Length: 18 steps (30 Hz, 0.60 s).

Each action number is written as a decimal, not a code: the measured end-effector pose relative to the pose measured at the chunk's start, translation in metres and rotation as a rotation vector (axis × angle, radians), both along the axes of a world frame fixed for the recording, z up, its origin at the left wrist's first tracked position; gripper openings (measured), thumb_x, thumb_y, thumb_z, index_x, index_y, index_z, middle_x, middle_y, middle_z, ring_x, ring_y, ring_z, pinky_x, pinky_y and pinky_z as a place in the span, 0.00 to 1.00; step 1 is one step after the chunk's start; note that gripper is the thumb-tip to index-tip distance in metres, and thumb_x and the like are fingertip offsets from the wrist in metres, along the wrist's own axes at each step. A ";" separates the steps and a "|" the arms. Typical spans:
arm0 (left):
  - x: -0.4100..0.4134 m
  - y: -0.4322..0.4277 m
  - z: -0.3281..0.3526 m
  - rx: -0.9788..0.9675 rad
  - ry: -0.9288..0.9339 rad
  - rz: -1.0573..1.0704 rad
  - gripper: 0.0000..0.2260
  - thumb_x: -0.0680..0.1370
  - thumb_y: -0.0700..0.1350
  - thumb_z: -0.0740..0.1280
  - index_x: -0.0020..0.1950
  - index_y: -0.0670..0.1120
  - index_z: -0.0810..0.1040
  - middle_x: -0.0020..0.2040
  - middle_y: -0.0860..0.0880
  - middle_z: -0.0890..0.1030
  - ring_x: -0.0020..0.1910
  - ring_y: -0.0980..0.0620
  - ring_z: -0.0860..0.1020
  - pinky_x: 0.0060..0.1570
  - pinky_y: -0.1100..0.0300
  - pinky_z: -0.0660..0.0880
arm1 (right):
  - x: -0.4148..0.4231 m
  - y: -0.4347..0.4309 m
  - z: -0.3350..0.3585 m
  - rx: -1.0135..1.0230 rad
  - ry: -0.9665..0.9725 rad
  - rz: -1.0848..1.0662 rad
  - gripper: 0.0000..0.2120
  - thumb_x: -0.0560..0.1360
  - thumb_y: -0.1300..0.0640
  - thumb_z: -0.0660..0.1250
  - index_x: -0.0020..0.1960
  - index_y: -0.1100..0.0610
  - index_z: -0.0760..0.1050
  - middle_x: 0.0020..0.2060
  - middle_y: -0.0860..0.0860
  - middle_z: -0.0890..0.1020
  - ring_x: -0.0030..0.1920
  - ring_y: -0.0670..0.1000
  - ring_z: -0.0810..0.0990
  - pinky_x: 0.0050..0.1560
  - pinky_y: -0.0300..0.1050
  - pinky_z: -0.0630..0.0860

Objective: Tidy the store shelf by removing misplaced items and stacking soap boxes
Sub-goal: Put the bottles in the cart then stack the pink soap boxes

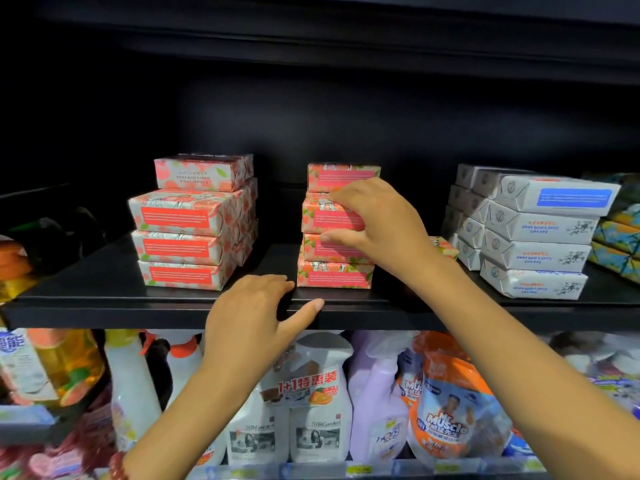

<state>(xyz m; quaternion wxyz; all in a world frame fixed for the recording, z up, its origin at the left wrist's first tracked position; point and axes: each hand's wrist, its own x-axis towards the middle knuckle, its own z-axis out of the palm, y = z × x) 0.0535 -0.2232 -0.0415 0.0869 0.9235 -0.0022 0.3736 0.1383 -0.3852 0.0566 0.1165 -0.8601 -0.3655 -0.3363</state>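
Spray bottles (311, 410) are sitting nearest, below, with both forearms reaching up past them. Task is looking well along. Two pink soap stacks are standing on the shelf: left stack (187, 237) four high and fairly square, middle stack (334, 277) four high but uneven, with its upper boxes sitting off-line from the lower ones. White soap stack (533, 237) at right is looking tidy. Remaining, by my read: squaring the middle stack and dealing with the stray pink box (445, 247) lying behind the right wrist, beside the white stack. Orange item (14, 258) at far left is possibly misplaced, but too blurred to tell. Right grip (377, 223) is pinching the second box from top (322, 216) of the middle stack, fingertips on its upper edge, thumb at its lower edge. Left grip (249, 313) is holding nothing, fingers relaxed and resting on the shelf edge (104, 306), thumb lying along the front lip.
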 end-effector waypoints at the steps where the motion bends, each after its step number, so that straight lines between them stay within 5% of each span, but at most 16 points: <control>1: 0.000 0.000 0.000 -0.002 -0.004 -0.003 0.28 0.72 0.67 0.57 0.49 0.47 0.84 0.45 0.51 0.84 0.45 0.50 0.82 0.36 0.59 0.76 | 0.000 0.000 0.000 -0.002 -0.005 -0.002 0.28 0.71 0.41 0.68 0.67 0.53 0.71 0.63 0.49 0.75 0.64 0.49 0.69 0.60 0.43 0.67; 9: 0.000 0.000 -0.001 0.018 -0.029 -0.007 0.27 0.73 0.66 0.57 0.48 0.46 0.84 0.43 0.51 0.84 0.43 0.49 0.82 0.35 0.58 0.77 | -0.004 -0.034 -0.027 0.421 0.052 -0.060 0.31 0.67 0.41 0.71 0.64 0.56 0.72 0.58 0.50 0.77 0.60 0.50 0.73 0.56 0.40 0.67; 13: 0.001 0.000 -0.001 0.032 -0.042 -0.006 0.27 0.73 0.65 0.57 0.47 0.46 0.84 0.43 0.51 0.84 0.43 0.49 0.82 0.36 0.59 0.77 | -0.004 -0.037 -0.057 0.314 0.219 -0.101 0.22 0.70 0.40 0.67 0.56 0.54 0.78 0.50 0.48 0.82 0.49 0.48 0.78 0.46 0.44 0.73; 18: 0.002 0.001 -0.002 0.038 -0.045 -0.002 0.27 0.73 0.66 0.57 0.47 0.46 0.84 0.42 0.51 0.84 0.43 0.50 0.82 0.35 0.59 0.77 | -0.006 -0.031 -0.065 0.305 0.177 -0.101 0.18 0.73 0.45 0.68 0.58 0.53 0.78 0.50 0.49 0.83 0.50 0.51 0.78 0.46 0.45 0.74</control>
